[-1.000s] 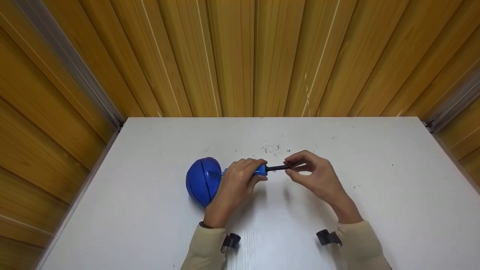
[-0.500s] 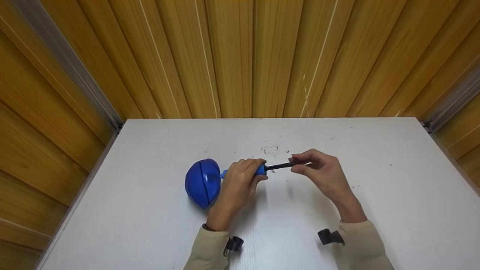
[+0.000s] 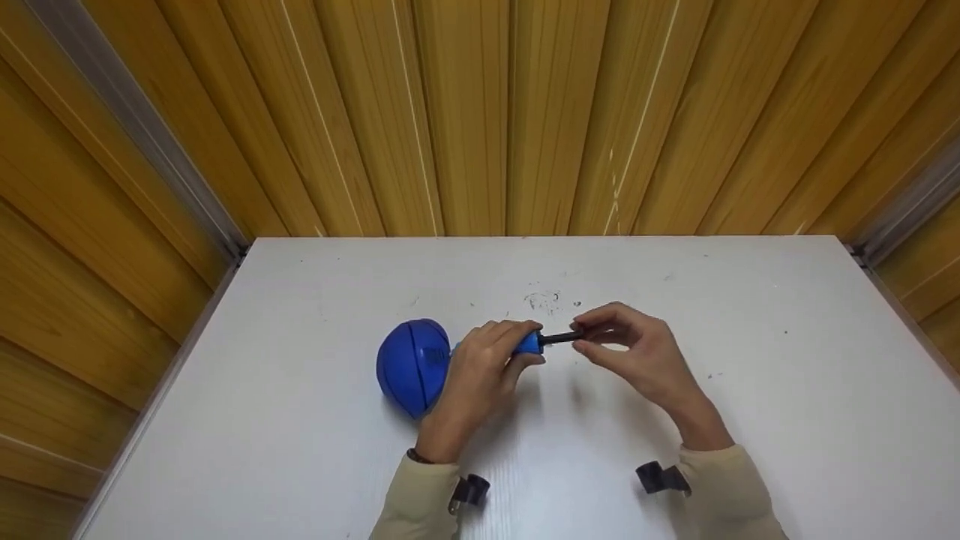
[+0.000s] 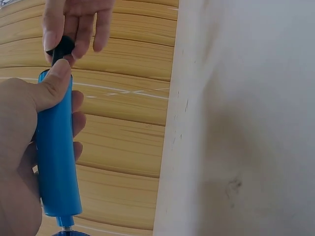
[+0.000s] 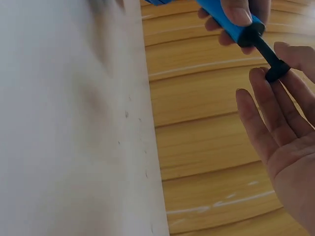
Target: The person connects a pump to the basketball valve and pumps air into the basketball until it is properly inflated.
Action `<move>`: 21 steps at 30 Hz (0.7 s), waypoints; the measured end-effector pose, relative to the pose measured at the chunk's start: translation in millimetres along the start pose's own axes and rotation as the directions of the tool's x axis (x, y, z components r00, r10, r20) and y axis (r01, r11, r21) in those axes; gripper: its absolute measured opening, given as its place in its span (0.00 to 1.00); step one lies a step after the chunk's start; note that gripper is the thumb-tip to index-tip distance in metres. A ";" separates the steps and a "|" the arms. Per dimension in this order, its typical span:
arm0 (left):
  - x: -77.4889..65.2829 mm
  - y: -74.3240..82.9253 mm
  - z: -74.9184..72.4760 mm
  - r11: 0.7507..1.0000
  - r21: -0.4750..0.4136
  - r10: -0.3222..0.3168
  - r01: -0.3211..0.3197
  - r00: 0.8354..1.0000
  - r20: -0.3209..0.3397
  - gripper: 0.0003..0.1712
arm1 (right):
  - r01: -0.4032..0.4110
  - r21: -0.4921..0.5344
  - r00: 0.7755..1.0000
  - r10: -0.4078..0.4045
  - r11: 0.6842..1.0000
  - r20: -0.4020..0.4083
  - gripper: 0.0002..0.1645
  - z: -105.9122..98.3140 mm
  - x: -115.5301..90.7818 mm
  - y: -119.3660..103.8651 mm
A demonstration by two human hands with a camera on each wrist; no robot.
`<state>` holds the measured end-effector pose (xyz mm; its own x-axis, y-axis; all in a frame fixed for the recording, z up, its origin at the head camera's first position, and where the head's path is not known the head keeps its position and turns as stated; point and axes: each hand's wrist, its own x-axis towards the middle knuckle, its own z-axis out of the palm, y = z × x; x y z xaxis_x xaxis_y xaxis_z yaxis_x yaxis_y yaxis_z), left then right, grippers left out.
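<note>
Beside the left hand [image 3: 478, 367], a dented ball [image 3: 409, 367] is seemingly joined to a pump [image 4: 60, 162] gripped by that hand; the black handle [image 5: 277, 72] is pinched by the right hand [image 3: 645, 360]. Pumping seems in hand; a straight push is called for next.

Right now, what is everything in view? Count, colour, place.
pump: one, blue, in left hand
rod: one, black, from pump's end
handle: one, black, rod's tip
ball: one, blue, pump's other end
table: one, white, below
walls: three, yellow-brown, around table
corner strips: two, grey, between walls
wrist cameras: two, black, at the wrists
wristband: one, dark, left wrist
sleeves: two, beige, both forearms
left hand: one, round the pump
right hand: one, pinching the handle
</note>
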<state>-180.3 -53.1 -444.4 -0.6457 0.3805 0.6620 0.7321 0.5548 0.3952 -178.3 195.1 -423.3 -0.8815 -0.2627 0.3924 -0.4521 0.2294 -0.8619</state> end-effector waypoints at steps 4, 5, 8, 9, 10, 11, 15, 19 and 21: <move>0.0 -6.3 -2.7 1.000 0.017 -0.013 0.013 0.999 -0.031 0.20 | -0.042 -0.043 0.997 0.039 0.998 -0.060 0.18 -26.4 -3.6 -3.3; 0.0 -6.9 -3.6 1.000 0.024 -0.017 0.018 0.999 -0.033 0.20 | -0.055 -0.039 0.996 0.052 0.998 -0.074 0.18 -31.2 -4.4 -3.7; 0.6 -6.8 -3.7 0.999 0.034 -0.021 0.022 0.999 -0.035 0.19 | -0.087 0.001 0.990 0.086 0.996 -0.110 0.18 -38.1 -5.3 -4.5; 0.9 -5.8 -3.4 0.999 0.039 -0.019 0.021 0.999 -0.032 0.19 | -0.095 0.018 0.989 0.096 0.995 -0.115 0.18 -37.6 -5.2 -4.5; 1.1 -4.6 -2.6 0.999 0.044 -0.015 0.016 0.999 -0.029 0.19 | -0.100 0.026 0.988 0.102 0.995 -0.117 0.17 -35.8 -4.7 -4.5; 1.3 -3.2 -1.7 0.999 0.051 -0.011 0.012 1.000 -0.027 0.19 | -0.103 0.035 0.987 0.107 0.994 -0.118 0.17 -32.7 -3.9 -4.2; 0.3 1.9 4.4 0.996 0.092 0.003 0.000 0.999 -0.033 0.19 | -0.126 0.073 0.987 0.132 0.989 -0.094 0.15 -12.0 -0.2 -0.6; -1.6 5.0 9.8 0.991 0.136 0.022 -0.020 1.000 -0.013 0.19 | -0.144 0.095 0.988 0.148 0.985 -0.035 0.14 12.6 2.2 4.2; -2.1 4.7 10.5 0.990 0.140 0.028 -0.028 1.000 0.002 0.19 | -0.143 0.100 0.989 0.145 0.985 -0.012 0.15 21.4 2.3 5.8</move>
<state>-177.8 -43.6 -450.6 -0.6255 0.3969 0.6717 0.7120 0.6424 0.2834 -180.0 175.8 -434.2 -0.9393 -0.2156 0.2670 -0.3054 0.1698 -0.9370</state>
